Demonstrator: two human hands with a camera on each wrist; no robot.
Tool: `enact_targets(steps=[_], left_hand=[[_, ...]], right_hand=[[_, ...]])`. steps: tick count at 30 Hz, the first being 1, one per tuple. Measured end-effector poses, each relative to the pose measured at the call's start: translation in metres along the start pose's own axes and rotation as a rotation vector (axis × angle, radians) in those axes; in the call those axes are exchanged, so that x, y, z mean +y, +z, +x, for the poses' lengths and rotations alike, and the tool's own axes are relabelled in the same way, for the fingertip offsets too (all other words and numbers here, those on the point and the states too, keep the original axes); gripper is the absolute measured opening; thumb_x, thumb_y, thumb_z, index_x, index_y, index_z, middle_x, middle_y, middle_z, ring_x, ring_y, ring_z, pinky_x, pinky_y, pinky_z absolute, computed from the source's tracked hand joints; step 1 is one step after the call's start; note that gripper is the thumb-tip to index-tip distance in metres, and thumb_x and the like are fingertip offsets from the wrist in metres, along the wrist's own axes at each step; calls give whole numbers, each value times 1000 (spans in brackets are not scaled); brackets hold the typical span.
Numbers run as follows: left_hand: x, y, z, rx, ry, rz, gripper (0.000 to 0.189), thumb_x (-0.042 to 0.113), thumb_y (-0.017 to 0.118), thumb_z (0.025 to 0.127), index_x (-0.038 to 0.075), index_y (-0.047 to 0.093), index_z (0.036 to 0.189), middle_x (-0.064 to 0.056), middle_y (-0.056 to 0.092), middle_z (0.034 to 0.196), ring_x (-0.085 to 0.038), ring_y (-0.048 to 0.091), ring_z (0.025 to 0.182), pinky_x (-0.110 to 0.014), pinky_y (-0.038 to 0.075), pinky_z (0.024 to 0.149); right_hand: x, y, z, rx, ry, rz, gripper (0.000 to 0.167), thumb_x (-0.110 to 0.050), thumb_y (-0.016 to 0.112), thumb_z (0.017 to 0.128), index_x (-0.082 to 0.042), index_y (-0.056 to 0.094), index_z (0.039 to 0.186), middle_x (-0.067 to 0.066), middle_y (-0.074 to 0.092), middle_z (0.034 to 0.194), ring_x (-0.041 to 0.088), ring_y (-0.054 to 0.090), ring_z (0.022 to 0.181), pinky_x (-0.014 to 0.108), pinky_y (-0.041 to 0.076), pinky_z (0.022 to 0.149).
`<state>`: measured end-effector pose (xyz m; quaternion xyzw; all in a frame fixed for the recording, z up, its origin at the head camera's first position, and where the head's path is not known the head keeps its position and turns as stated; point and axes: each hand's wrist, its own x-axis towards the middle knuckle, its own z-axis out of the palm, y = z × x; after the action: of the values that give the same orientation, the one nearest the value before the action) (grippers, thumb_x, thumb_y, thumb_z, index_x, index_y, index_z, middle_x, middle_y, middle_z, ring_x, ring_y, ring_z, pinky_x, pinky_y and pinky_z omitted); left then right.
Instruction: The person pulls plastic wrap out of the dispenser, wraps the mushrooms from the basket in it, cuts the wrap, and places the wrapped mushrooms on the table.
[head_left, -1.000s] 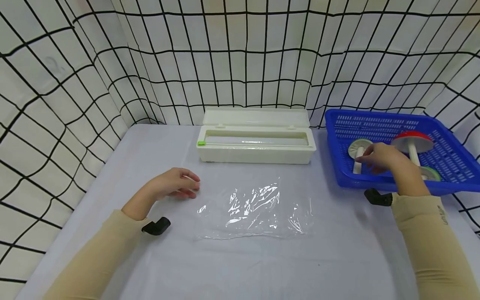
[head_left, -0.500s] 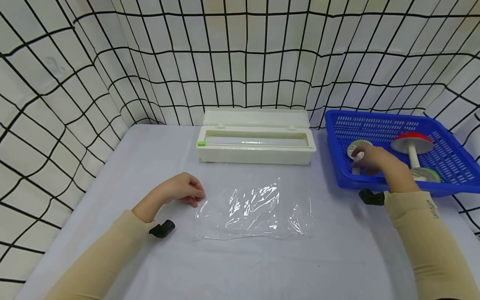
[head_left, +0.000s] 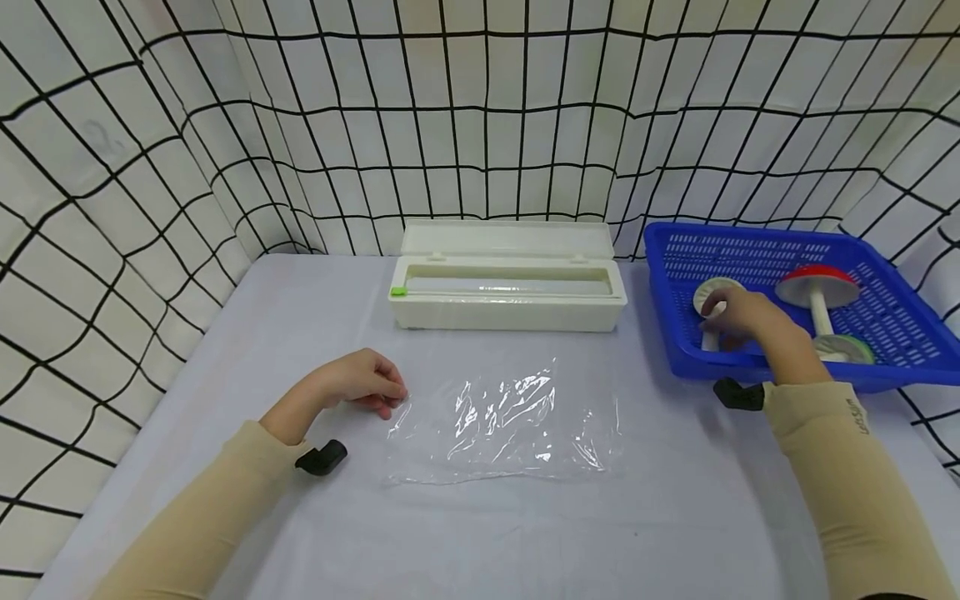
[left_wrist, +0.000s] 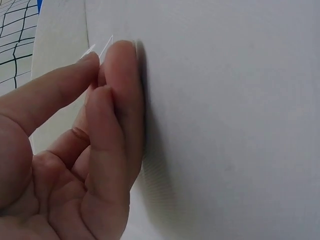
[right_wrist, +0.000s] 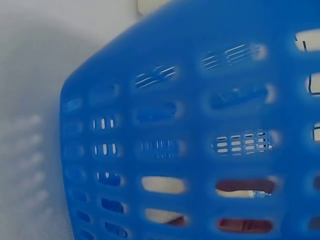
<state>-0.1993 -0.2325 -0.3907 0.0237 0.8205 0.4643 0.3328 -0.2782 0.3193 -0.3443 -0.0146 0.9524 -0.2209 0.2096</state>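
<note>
Clear plastic wrap (head_left: 502,425) lies crinkled on the white table in the head view. At its left edge my left hand (head_left: 360,383) pinches the film; in the left wrist view, a shiny bit of film shows beyond the thumb and forefinger tips of the left hand (left_wrist: 100,115). My right hand (head_left: 750,321) reaches into the blue basket (head_left: 660,292) with its fingers around the white stem of a toy mushroom (head_left: 708,292). The fingers hide part of that stem. In the right wrist view the basket wall (right_wrist: 195,90) covers most of the hand.
A white wrap dispenser (head_left: 506,315) with its lid raised and a green slider stands behind the film. The basket also holds a red-capped toy mushroom (head_left: 817,287) and a green-rimmed one (head_left: 847,348). Black wire grid (head_left: 487,108) encloses the back and sides.
My left hand has moved right to the film's edge and pinched it. My right hand has shifted slightly left and closed around the mushroom stem. The head view has tilted slightly.
</note>
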Motion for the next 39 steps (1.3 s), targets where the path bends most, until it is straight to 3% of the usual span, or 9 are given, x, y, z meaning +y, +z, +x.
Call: enact_targets(steps=[7,16,29,39], left_hand=[[-2,1,1,-2,12,-17,8,2,69,94,-6,70,95,-5,66,78,-13,67,64,-22,54,64],[0,-1,0,-4,1,-12,8,3,68,96,-5,68,96,-5,65,79,-13,67,65,-22,54,65],[-2,0,-1,-14,15,-24,7,3,68,95,-4,68,94,-4,65,78,-13,67,65,-21,54,64],[-1,0,0,-11,-3,-28,7,3,69,95,-3,68,95,-5,65,79,-12,67,65,-21,54,63]], right_hand=[[2,-6,-7,138,-34,-9,38,-13,65,97,8,53,127,23,70,87,26,70,69,55,54,77],[6,-20,-19,217,-93,5,36,-8,61,100,8,51,131,44,57,121,28,72,72,53,57,73],[7,-28,-35,266,-136,105,47,-7,58,104,8,36,143,45,50,123,38,71,81,52,59,72],[-2,-34,-46,328,-138,49,62,-12,59,105,3,28,156,41,51,125,45,71,86,55,58,73]])
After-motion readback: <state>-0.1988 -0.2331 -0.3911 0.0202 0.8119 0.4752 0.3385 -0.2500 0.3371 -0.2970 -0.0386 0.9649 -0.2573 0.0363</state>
